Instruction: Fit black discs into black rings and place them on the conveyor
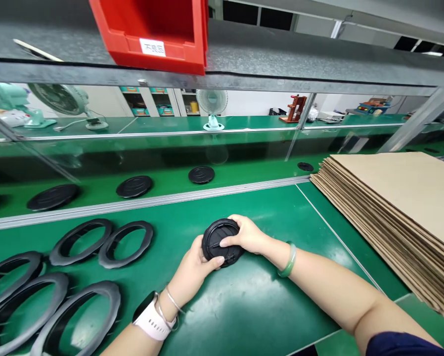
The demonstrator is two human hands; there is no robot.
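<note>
The left hand (pixel 195 267) and right hand (pixel 248 235) together clasp a round black plastic cap (pixel 224 251) over the green workbench (pixel 299 301). Black rings (pixel 113 301) crowd the left, stacked cardboard sheets (pixel 396 193) hem in the right, and black discs (pixel 134 187) lie beyond.

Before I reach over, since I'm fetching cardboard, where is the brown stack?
In the head view, the brown stack lies at the right edge on the green table, right of the black disc held by the left hand and right hand.
</note>
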